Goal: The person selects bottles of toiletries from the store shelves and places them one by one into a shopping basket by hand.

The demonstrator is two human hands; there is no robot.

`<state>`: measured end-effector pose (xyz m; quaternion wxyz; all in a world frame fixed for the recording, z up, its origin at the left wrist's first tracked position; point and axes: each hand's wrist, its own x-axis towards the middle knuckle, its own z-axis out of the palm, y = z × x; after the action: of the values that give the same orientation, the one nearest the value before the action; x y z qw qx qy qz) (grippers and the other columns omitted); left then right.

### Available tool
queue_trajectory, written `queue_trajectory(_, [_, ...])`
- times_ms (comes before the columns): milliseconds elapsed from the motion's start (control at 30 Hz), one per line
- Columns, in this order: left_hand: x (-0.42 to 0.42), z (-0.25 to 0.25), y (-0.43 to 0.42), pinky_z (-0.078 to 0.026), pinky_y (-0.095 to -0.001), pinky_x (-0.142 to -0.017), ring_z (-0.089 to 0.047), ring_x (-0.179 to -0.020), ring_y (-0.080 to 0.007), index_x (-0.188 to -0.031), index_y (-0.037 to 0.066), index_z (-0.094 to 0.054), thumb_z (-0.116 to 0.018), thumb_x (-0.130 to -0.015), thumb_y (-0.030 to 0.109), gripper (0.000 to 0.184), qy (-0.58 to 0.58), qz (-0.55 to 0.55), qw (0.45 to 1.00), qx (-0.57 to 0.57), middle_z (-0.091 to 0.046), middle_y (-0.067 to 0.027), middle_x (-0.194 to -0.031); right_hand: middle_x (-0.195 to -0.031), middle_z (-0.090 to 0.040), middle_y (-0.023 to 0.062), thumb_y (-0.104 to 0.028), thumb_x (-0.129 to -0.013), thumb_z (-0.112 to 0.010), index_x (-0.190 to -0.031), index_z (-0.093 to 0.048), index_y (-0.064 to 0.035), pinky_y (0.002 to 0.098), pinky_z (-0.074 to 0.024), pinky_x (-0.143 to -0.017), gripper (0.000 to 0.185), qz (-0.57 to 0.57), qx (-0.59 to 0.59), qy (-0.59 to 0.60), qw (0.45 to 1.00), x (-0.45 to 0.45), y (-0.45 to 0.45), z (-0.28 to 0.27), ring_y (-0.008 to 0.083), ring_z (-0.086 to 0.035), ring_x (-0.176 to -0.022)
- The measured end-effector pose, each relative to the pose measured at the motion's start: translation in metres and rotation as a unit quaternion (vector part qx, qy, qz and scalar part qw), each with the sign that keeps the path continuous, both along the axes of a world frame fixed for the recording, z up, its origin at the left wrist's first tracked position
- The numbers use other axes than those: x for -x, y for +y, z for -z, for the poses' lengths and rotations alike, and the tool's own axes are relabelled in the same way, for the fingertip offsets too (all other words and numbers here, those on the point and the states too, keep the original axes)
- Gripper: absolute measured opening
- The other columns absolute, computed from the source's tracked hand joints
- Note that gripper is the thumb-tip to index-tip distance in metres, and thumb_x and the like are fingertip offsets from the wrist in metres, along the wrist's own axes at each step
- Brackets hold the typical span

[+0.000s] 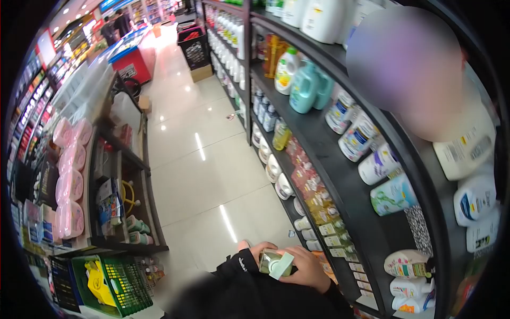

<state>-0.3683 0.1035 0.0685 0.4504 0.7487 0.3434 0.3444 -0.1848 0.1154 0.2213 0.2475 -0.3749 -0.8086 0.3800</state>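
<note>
Currently, we seem to be at the handling step: our left hand (260, 250) and right hand (311, 268) both grasp the green container (270, 260) at six o'clock, shelving (319, 144) at three; turning it would call for steady fingers.

The left hand (258, 252) is curled at the left side of the green bottle (271, 261), its wrist in a black sleeve. The right hand (308, 270) grips the bottle's right side, fingers bent, its black-sleeved forearm lower right of it.
</note>
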Motion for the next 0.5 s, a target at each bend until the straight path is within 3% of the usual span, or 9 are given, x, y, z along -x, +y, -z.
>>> queue_trajectory(33, [0.014, 0.0, 0.005, -0.043, -0.0299, -0.081, -0.054, -0.094, -0.0185, -0.108, 0.004, -0.042, -0.076, -0.058, 0.012, 0.06, 0.0, -0.013, 1.0, 0.0, -0.053, -0.0095, -0.101, -0.094, -0.056, 0.009, -0.021, -0.054, -0.073, -0.103, -0.054, -0.0062, 0.0336, -0.0412, -0.075, 0.055, -0.013, 0.0, 0.0, 1.0, 0.014, 0.009, 0.001, 0.0264, -0.053, -0.085])
queue_trajectory(100, [0.045, 0.0, 0.017, -0.043, -0.0292, -0.081, -0.054, -0.094, -0.0183, -0.108, 0.005, -0.043, -0.076, -0.057, 0.013, 0.061, -0.149, -0.019, 0.984, 0.099, -0.052, -0.0089, -0.102, -0.099, -0.056, 0.0094, -0.019, -0.054, -0.073, -0.106, -0.053, -0.0068, 0.0322, -0.0418, -0.077, 0.057, -0.043, 0.02, 0.038, 0.998, 0.044, 0.029, 0.004, 0.0266, -0.054, -0.089])
queue_trajectory(267, [0.104, -0.017, 0.034, -0.043, -0.0291, -0.079, -0.052, -0.094, -0.0177, -0.108, 0.006, -0.041, -0.077, -0.056, 0.011, 0.064, -0.118, -0.125, 0.977, 0.127, -0.05, -0.0079, -0.101, -0.103, -0.056, 0.0102, -0.017, -0.054, -0.074, -0.106, -0.052, -0.0056, 0.0327, -0.0429, -0.078, 0.057, -0.116, 0.001, 0.069, 0.991, 0.106, 0.076, -0.003, 0.0261, -0.054, -0.093])
queue_trajectory(333, [0.119, -0.021, 0.045, -0.043, -0.0291, -0.079, -0.052, -0.095, -0.0176, -0.11, 0.007, -0.038, -0.077, -0.057, 0.011, 0.066, -0.191, -0.153, 0.947, 0.208, -0.049, -0.0084, -0.102, -0.103, -0.056, 0.0099, -0.016, -0.055, -0.074, -0.107, -0.052, -0.0051, 0.033, -0.0431, -0.08, 0.058, -0.155, -0.026, 0.096, 0.983, 0.126, 0.095, -0.007, 0.0258, -0.054, -0.094])
queue_trajectory(367, [0.126, -0.021, 0.053, -0.043, -0.0291, -0.079, -0.052, -0.095, -0.0176, -0.11, 0.007, -0.038, -0.077, -0.057, 0.011, 0.066, -0.188, -0.156, 0.947, 0.207, -0.049, -0.0084, -0.102, -0.103, -0.056, 0.0099, -0.016, -0.055, -0.074, -0.107, -0.052, -0.0051, 0.033, -0.0431, -0.08, 0.058, -0.158, -0.026, 0.099, 0.982, 0.134, 0.106, -0.009, 0.0258, -0.054, -0.094])
queue_trajectory(433, [0.135, -0.019, 0.075, -0.044, -0.0284, -0.077, -0.053, -0.09, -0.0165, -0.11, 0.004, -0.037, -0.071, -0.066, 0.01, 0.056, -0.133, -0.201, 0.968, 0.07, -0.051, -0.0083, -0.098, -0.103, -0.056, 0.0094, -0.016, -0.055, -0.074, -0.108, -0.051, -0.0052, 0.033, -0.0431, -0.081, 0.059, -0.172, -0.022, 0.103, 0.979, 0.147, 0.129, -0.009, 0.0256, -0.054, -0.094])
queue_trajectory(500, [0.144, -0.032, 0.101, -0.044, -0.0282, -0.078, -0.054, -0.09, -0.0169, -0.109, 0.003, -0.038, -0.07, -0.067, 0.01, 0.053, -0.144, -0.196, 0.968, 0.07, -0.051, -0.0082, -0.097, -0.103, -0.056, 0.0089, -0.016, -0.055, -0.074, -0.108, -0.051, -0.0058, 0.0325, -0.0435, -0.08, 0.058, -0.174, -0.032, 0.111, 0.978, 0.159, 0.157, -0.001, 0.0248, -0.055, -0.093])
